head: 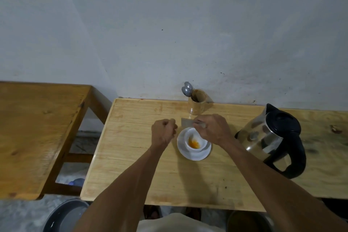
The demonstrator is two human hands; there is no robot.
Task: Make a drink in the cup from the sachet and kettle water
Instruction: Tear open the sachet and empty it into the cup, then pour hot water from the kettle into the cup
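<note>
Head view looks down on a pale, smooth-planed wooden table [131,156] with visible grain, set against a chalky grey wall [169,24]. At centre frame a small round white cup [194,142] of glossy ceramic sits in a white saucer [194,155]; a smear of orange powder [194,144] lies in the bottom of the cup. Right of it, near but apart, stands a kettle [271,137] with a shiny steel body, a black plastic lid and a thick black loop handle that faces the lower right of the frame. Above the cup, by the wall, a cylindrical wooden holder [197,104] carries metal spoons [186,89], their bowls leaning to the upper left.

Right hand [212,128] hovers over the cup's far rim, knuckles up, fingers curled and pinched narrow on a silvery foil sachet [187,123], whose flat rectangular end sticks out to the left of the fingertips. Left hand [163,131] is balled into a loose fist just left of the saucer, thumb against the forefinger; whether it pinches anything cannot be told. Both bare forearms reach in from the bottom edge.

A darker, orange-toned wooden table [37,128] fills the left of the frame, and a round grey basin [64,216] shows at the lower left.
</note>
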